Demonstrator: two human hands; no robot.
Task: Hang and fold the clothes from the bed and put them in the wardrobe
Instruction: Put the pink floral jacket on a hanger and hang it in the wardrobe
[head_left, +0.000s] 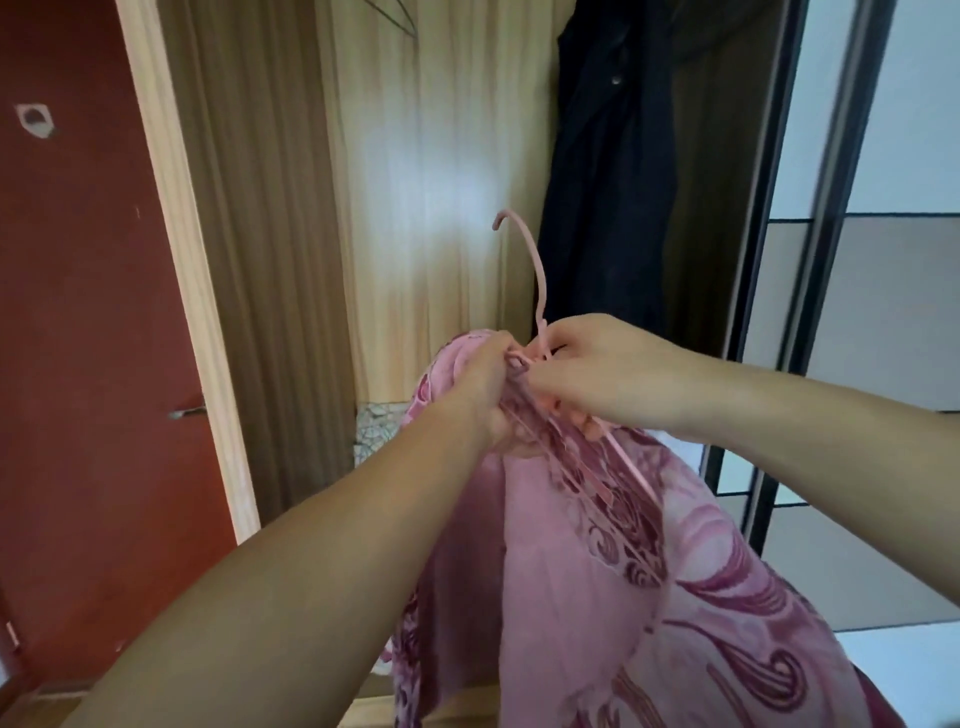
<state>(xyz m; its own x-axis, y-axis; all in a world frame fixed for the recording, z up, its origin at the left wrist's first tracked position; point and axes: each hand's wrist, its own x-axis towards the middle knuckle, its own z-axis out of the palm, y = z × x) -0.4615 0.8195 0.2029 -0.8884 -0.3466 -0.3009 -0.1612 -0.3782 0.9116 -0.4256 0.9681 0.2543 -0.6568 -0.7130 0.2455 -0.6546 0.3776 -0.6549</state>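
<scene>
- Right now, from the head view, both hands meet in front of the open wardrobe (426, 156), working a pink patterned garment (649, 597) onto a pink hanger (527, 260).
- Her left hand (488, 395) is closed around a bunch of the cloth at the neck of the hanger, holding it up near the base of the hook.
- Her right hand (597, 369) is curled too, pinching the fabric and the hanger just under the hook; one hanger arm slants down to the right beneath the cloth.
- The garment hangs from the two hands and drapes toward the bottom of the frame, well clear of the rail, which I cannot see.
- A dark garment (613, 182) already hangs inside on the right, beside the sliding door (810, 260); a red door (78, 312) stands on the left.
- I judge this piece nearly seated on its hanger but not yet hung.
- The bed is out of sight, so what remains to hang or fold cannot be told.
</scene>
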